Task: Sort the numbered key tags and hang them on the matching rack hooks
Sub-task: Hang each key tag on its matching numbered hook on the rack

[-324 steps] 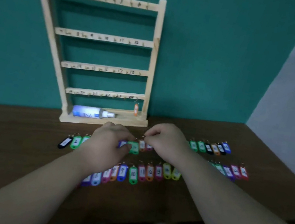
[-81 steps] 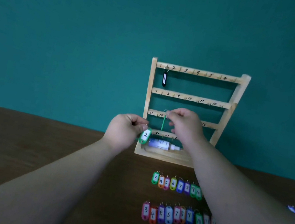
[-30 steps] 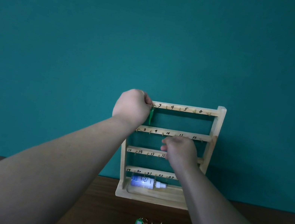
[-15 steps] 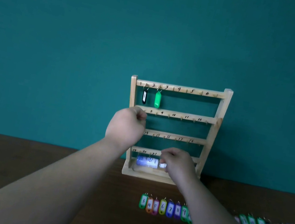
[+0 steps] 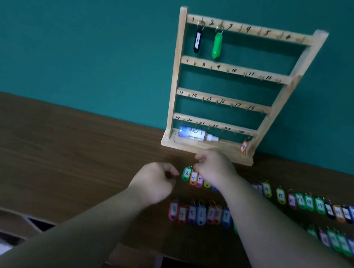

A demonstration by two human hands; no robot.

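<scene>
The wooden rack (image 5: pixel 174 74) stands against the teal wall, with numbered hooks on four rails. Black tag 1 (image 5: pixel 197 40) and a green tag (image 5: pixel 217 45) hang from the first two top hooks. An orange tag (image 5: pixel 243 146) hangs at the bottom right. Two rows of coloured numbered tags lie on the table. The far row begins with green tag 3 (image 5: pixel 186 173) and orange tag 4 (image 5: pixel 193 177). My right hand (image 5: pixel 214 169) is over that row, its curled fingertips pinching at the ring end of tag 3. My left hand (image 5: pixel 154 183) is curled just left of tag 3 and holds nothing.
A white and blue spray bottle (image 5: pixel 195 134) lies on the rack's base. The near row of tags (image 5: pixel 200 214) runs under my right forearm and continues to the right. The brown table's front edge (image 5: pixel 38 215) has open shelf gaps beneath it.
Both hands have come down from the rack to the table's far row of tags. The view has tilted down, so the table and both rows show more fully.
</scene>
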